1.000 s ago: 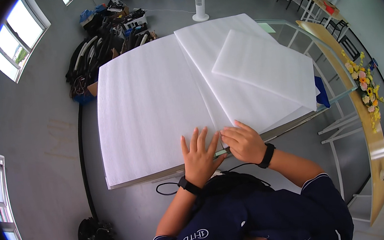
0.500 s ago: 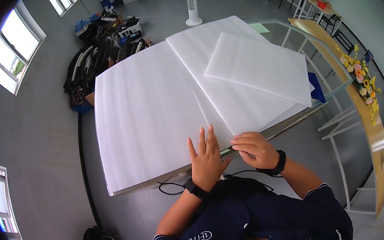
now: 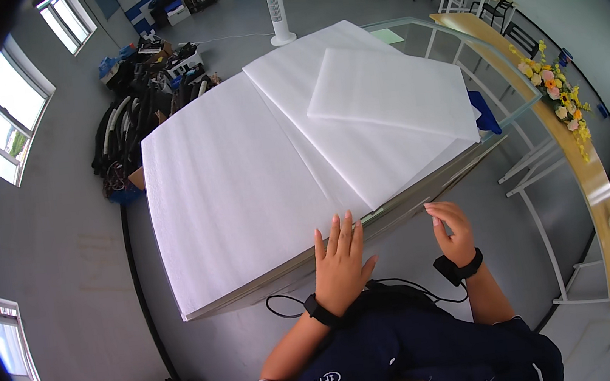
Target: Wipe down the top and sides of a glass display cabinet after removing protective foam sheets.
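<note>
A large white foam sheet (image 3: 221, 193) covers the left of the table. Another foam sheet (image 3: 272, 76) lies at an angle over its right part, with a smaller white foam piece (image 3: 392, 92) on top. My left hand (image 3: 339, 266) is spread, fingertips resting at the large sheet's near edge, close to the angled sheet's near corner. Off the table's front edge (image 3: 420, 195), to the right, my right hand (image 3: 456, 233) hangs in the air. Its fingers are bent and the thumb stands apart from them, with nothing visible between.
A dark cable (image 3: 285, 307) loops below the table's edge. Blue material (image 3: 484, 113) shows at the table's right end. A tower fan (image 3: 277, 11) and a heap of dark gear (image 3: 150, 107) stand beyond. Flowers (image 3: 555, 91) lie on a curved wooden counter (image 3: 587, 194) at right.
My right hand has let go of the angled sheet's near corner and moved right, away from the table. My left hand stays near the same edge. The view has shifted somewhat.
</note>
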Available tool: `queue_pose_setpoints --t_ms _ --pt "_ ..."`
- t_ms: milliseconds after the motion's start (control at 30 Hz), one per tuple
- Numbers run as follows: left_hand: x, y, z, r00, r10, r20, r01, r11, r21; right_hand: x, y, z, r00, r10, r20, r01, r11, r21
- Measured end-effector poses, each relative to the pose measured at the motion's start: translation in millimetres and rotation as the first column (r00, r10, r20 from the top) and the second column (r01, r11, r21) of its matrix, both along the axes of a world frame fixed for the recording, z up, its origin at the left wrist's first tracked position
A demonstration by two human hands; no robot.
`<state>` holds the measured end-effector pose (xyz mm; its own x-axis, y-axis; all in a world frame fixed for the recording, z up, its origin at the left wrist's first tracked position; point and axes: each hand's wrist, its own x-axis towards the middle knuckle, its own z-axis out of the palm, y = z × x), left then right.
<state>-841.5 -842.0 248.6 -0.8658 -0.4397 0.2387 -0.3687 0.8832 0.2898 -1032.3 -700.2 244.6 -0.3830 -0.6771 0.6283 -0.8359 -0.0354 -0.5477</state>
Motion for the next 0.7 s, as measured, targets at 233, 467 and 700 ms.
queue_pose_setpoints --t_ms 233,467,700 --pt "47 22 17 0.996 0.023 -0.088 -0.009 0.989 0.150 16 13 1 0.995 -0.097 -0.008 0.096 0.995 -0.025" --pt "65 37 -1 0.984 0.031 -0.173 0.003 0.981 0.196 4 33 27 0.968 -0.190 -0.162 0.188 0.982 -0.029" --pt "58 54 -5 0.975 0.022 -0.222 0.035 0.967 0.252 -91 13 65 0.813 -0.381 -0.441 0.475 0.871 0.124"
